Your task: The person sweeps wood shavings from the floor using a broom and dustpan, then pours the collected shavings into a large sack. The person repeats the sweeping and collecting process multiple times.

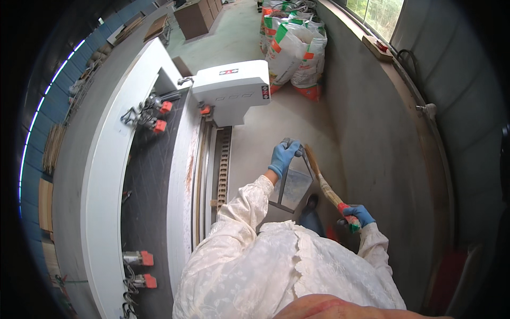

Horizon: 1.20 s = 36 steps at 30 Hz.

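Observation:
In the narrow strip of floor between a machine and a wall, my left hand (284, 157), in a blue glove, is closed on the grey upper part of a metal dustpan (295, 187). The pan hangs below it, with a dark frame and a shiny, pale face. My right hand (361, 214), also gloved in blue, grips the red and green end of a hand brush (329, 192). The brush slants up and left, and its brown bristles come close to the dustpan's top. Whether they touch I cannot tell.
On the left stands a long white machine (103, 175) with a grey gantry head (231, 87) and a toothed rail (223, 165). Full white sacks (292, 53) lean by the grey wall (382, 149) ahead. My dark shoe (312, 202) shows beside the dustpan. Brown cabinets (195, 18) stand far back.

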{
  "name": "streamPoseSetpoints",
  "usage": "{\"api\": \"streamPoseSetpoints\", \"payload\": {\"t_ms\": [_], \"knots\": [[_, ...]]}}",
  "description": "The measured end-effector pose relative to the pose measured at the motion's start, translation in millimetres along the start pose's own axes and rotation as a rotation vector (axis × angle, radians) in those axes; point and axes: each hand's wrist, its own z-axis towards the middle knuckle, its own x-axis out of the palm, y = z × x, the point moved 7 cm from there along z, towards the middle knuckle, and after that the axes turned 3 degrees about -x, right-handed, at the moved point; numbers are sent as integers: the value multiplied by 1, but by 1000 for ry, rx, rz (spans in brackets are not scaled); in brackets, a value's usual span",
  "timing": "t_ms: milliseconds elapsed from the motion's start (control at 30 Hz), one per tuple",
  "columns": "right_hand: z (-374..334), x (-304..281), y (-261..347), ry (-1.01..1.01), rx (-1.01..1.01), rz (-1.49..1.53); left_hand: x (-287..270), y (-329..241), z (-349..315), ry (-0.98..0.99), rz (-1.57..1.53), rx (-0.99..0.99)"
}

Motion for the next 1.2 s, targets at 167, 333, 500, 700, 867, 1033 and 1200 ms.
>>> {"api": "streamPoseSetpoints", "payload": {"t_ms": [167, 333, 500, 700, 867, 1033, 1200], "knots": [[123, -44, 110, 45, -26, -221, 38, 9, 140, 12, 75, -10], [223, -62, 235, 87, 60, -264, 61, 0, 268, -155, 162, -57], [305, -64, 333, 60, 145, -138, 48, 4, 379, -330, 120, -54], [423, -48, 423, 157, 197, -173, 0, 46, 527, -535, -86, -149], [502, -15, 516, 175, 118, -370, -41, 43, 656, -675, -312, -14], [564, 34, 594, 253, 225, -410, -80, 23, 784, -639, -481, 29], [644, 83, 668, 426, 13, -724, -134, 32, 871, -675, -547, -13]]}}
